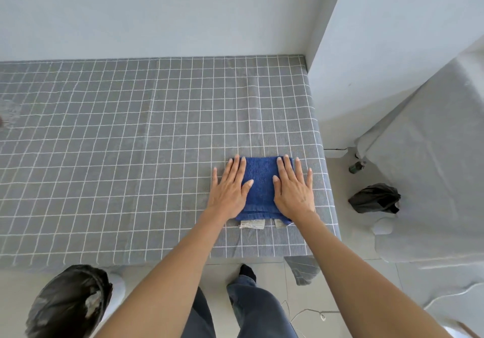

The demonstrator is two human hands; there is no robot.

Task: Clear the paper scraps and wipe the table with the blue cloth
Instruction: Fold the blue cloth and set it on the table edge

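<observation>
My left hand (230, 191) lies flat with the fingers straight and spread, pressing down on the left part of the folded blue cloth (260, 186), with its outer fingers reaching past the cloth's edge onto the grey checked tablecloth (131, 141). My right hand (294, 189) lies the same way, released and flat, on the right part of the cloth, its little finger also on the tablecloth. The cloth sits near the right end of the worktop (301, 252), close to the near edge, and two white care labels (252, 224) stick out from its near hem. A damp-looking patch (10, 114) shows at the far left of the tablecloth. On the floor below the near edge stands a bin lined with a black bag (69, 302). To the right, a crumpled black bag (374, 198) rests on a grey-covered surface (432, 167), and a small dark bottle (356, 166) stands on the floor near the wall.
</observation>
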